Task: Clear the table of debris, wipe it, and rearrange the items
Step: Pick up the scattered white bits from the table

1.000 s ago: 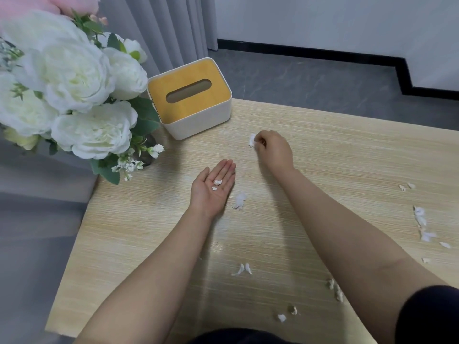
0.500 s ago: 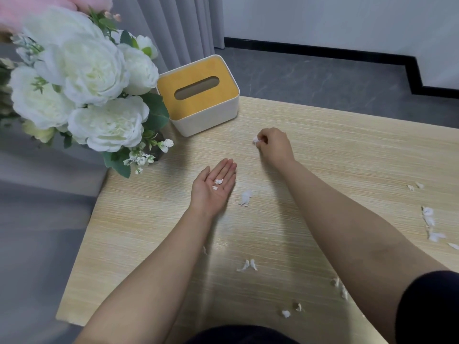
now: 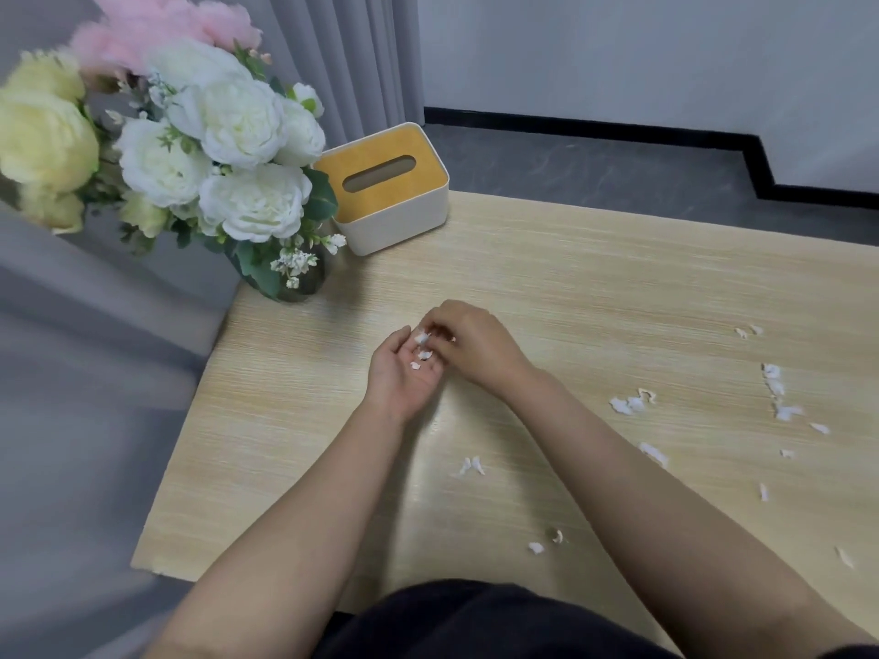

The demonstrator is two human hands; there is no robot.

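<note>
My left hand lies palm up on the light wooden table, cupping a few white paper scraps. My right hand hovers over that palm, its fingertips pinching a white scrap at the left fingers. More white scraps lie on the table: a pair near my right forearm, two bits close to the front edge, and several scattered at the right.
A white tissue box with a yellow wooden lid stands at the table's far left corner. Beside it a dark vase holds a large bouquet of white, yellow and pink flowers. Grey curtain and floor lie beyond the left edge.
My right hand picked up a scrap from the table near the tissue box and carried it back over my left palm. The camera view shifted.
</note>
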